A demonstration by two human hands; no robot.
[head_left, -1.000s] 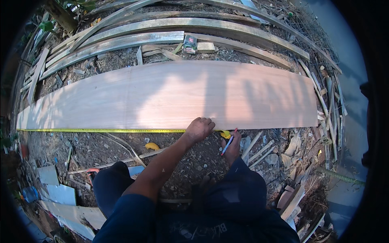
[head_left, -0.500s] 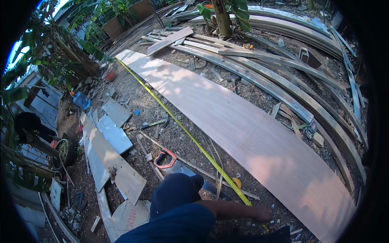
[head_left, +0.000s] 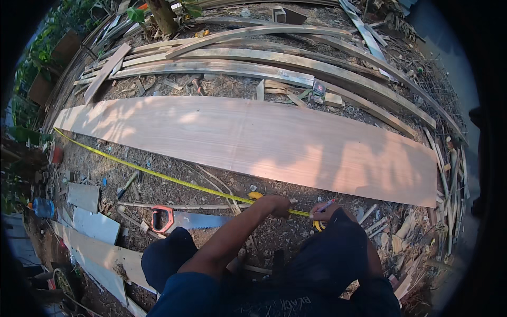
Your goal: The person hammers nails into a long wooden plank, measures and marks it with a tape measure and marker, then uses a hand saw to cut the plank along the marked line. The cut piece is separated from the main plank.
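Note:
My left hand [head_left: 280, 206] is closed on the extended yellow tape [head_left: 158, 174], which runs diagonally from the far left corner of the long pale plywood sheet [head_left: 274, 142], lying off its near edge. My right hand [head_left: 325, 213] grips a pen [head_left: 330, 202] by the yellow tape measure case [head_left: 319, 226], partly hidden beneath it. A handsaw [head_left: 195, 221] with an orange handle lies left of my hands, and a small yellow object [head_left: 255, 195] sits just beyond my left hand.
Long timber planks [head_left: 237, 68] are piled beyond the sheet. Board offcuts [head_left: 84, 198], a blue water jug [head_left: 44, 207] and a red bucket [head_left: 57, 155] are at left. Loose sticks [head_left: 451, 185] and wire mesh [head_left: 433, 79] lie right. A tree trunk [head_left: 161, 16] stands at the back.
The tape has left the sheet's near edge and slants across the dirt toward me. Both hands have moved nearer me, off the sheet. My view swung left along the tape, then back.

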